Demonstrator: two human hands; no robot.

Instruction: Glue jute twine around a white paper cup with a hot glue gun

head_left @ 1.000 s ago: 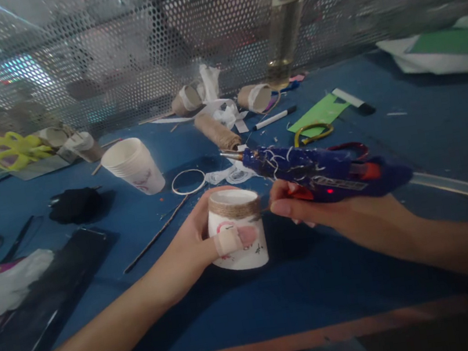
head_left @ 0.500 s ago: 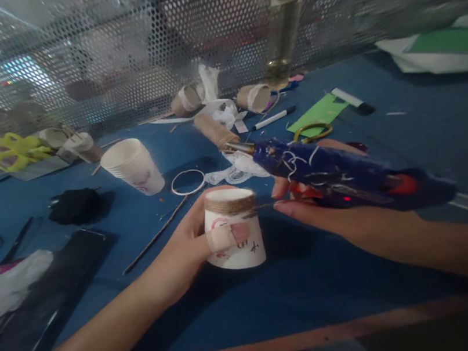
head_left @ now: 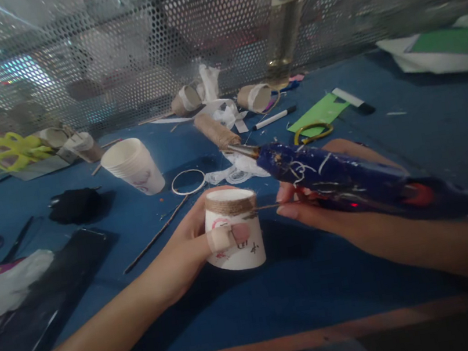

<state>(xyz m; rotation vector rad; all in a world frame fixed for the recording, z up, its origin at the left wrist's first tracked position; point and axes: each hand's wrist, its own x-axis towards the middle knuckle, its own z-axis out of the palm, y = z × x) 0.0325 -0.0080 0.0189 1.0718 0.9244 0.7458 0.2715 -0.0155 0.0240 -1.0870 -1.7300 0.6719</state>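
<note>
A white paper cup (head_left: 244, 258), printed with dark and reddish marks, is in my left hand (head_left: 193, 237). The thumb, with a pale bandage round it, presses on its front. Several turns of brown twine (head_left: 230, 204) circle the cup near its upper end. From there a strand runs to the thumb and fingertips of my right hand (head_left: 304, 206), which pinch it. The same hand holds a dark blue hot glue gun (head_left: 344, 176), whose metal nozzle points left, above and behind the cup. Part of the right fingers is hidden behind the gun.
Behind the cup lie a twine roll (head_left: 215, 132), lace (head_left: 239, 169) and a hoop (head_left: 189, 182). Stacked paper cups (head_left: 140, 169) stand left of these, near yellow-handled scissors (head_left: 17, 150). A marker (head_left: 273, 118) and green card (head_left: 317, 113) lie behind the gun. Perforated metal mesh (head_left: 123, 57) borders the back.
The glue gun's body has shifted slightly right and down in my right hand's hold. My left hand and the cup have stayed almost still; the twine strand remains pinched.
</note>
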